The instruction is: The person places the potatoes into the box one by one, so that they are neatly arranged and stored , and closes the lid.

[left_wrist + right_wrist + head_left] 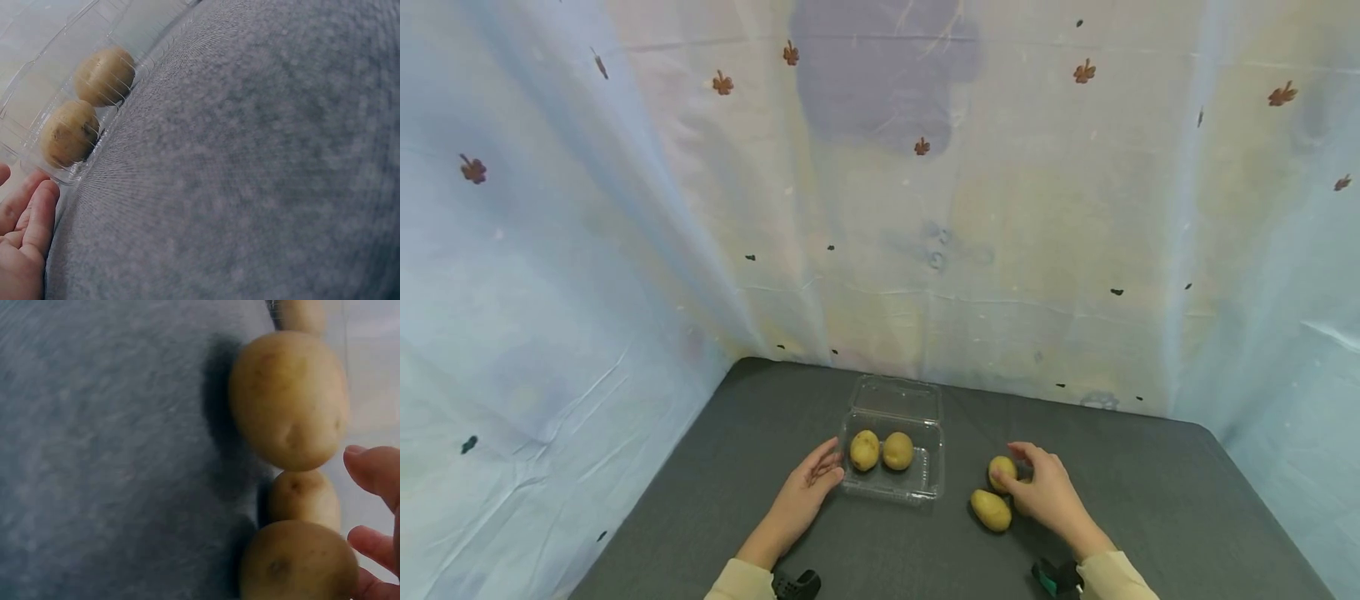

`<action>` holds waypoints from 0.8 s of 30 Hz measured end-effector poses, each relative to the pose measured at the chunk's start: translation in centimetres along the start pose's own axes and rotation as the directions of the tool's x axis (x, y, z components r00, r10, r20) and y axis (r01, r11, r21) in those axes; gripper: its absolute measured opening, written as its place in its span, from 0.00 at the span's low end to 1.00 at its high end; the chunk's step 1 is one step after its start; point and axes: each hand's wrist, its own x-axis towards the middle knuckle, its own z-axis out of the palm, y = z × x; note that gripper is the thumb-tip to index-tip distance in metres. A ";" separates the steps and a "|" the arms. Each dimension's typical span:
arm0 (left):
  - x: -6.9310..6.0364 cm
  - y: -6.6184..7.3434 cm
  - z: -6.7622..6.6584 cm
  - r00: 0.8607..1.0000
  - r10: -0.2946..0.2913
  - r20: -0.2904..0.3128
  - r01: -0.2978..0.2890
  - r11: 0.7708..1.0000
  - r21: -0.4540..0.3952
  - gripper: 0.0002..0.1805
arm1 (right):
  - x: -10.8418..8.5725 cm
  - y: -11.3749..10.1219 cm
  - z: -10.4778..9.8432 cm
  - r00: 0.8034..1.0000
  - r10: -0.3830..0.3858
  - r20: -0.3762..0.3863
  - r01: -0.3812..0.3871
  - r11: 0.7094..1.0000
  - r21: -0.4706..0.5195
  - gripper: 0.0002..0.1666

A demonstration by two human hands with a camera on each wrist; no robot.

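Note:
A clear plastic container (928, 487) with its lid folded back holds two potatoes (865, 450). My left hand (801, 500) is at its left side, fingers loosely extended; in the left wrist view the fingertips (47, 194) are by the corner nearest two potatoes (105, 76). To the right, my right hand (1047, 492) has thumb and fingers spread around a potato (1002, 472), with another potato (991, 510) just nearer. In the right wrist view, a gap shows between the thumb (372, 472) and the small middle potato (304, 503); a large potato (299, 562) lies below it.
The dark grey tabletop (925, 550) runs back to a hanging patterned cloth (1015, 208), which also covers both sides. The container's open lid (897, 398) lies towards the back. Dark straps (797, 585) are around both wrists.

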 end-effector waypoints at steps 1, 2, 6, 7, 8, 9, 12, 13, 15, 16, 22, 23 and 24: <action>0.0 0.0 0.0 1.000 0.001 0.001 -0.001 1.000 -0.004 0.33 | 0.0 0.2 0.1 1.000 0.004 0.003 -0.004 1.000 -0.001 0.39; 0.0 0.1 0.0 1.000 0.001 0.002 -0.001 1.000 -0.008 0.33 | -0.1 0.3 0.1 1.000 0.010 0.006 -0.010 1.000 -0.001 0.40; 0.0 0.1 0.0 1.000 0.001 0.004 -0.002 1.000 0.009 0.33 | -0.3 0.4 0.1 1.000 0.010 0.008 -0.010 1.000 -0.001 0.39; 0.0 0.1 0.0 1.000 0.002 0.004 -0.002 1.000 0.009 0.33 | -0.3 0.4 0.1 1.000 0.008 0.007 -0.008 1.000 -0.001 0.39; 0.0 0.0 0.0 1.000 -0.003 0.003 0.003 1.000 0.015 0.33 | -0.3 0.4 0.1 1.000 0.006 0.007 -0.006 1.000 0.000 0.39; 0.1 -0.1 0.0 1.000 -0.006 0.001 0.006 1.000 0.019 0.33 | -0.3 0.5 0.1 1.000 0.003 0.007 -0.003 1.000 -0.001 0.39; 0.1 -0.2 0.0 1.000 -0.016 -0.005 0.016 1.000 0.023 0.33 | -0.3 0.6 0.1 1.000 0.003 0.016 -0.003 1.000 0.007 0.40; 0.1 -0.2 0.0 1.000 -0.019 -0.007 0.019 1.000 0.024 0.33 | -0.3 0.6 0.1 1.000 0.004 0.020 -0.004 1.000 0.009 0.40; 0.1 -0.2 0.0 1.000 -0.021 -0.010 0.022 0.999 0.027 0.33 | -0.3 0.8 0.1 1.000 0.006 0.031 -0.006 1.000 0.014 0.40; 0.1 -0.2 0.0 1.000 -0.021 -0.010 0.021 0.999 0.028 0.33 | -0.3 0.8 0.1 0.999 0.006 0.036 -0.007 1.000 0.017 0.40; 0.0 -0.1 0.0 1.000 -0.018 -0.007 0.018 0.999 0.027 0.33 | -0.4 1.0 0.3 0.999 -0.007 0.050 0.006 1.000 0.017 0.41; 0.1 -0.1 0.0 1.000 -0.017 -0.004 0.017 1.000 0.026 0.33 | -0.4 0.9 0.3 0.999 -0.010 0.050 0.009 1.000 0.015 0.41; 0.1 -0.1 0.0 1.000 -0.016 -0.003 0.016 1.000 0.027 0.33 | -0.4 1.0 0.3 0.999 -0.011 0.051 0.010 1.000 0.015 0.41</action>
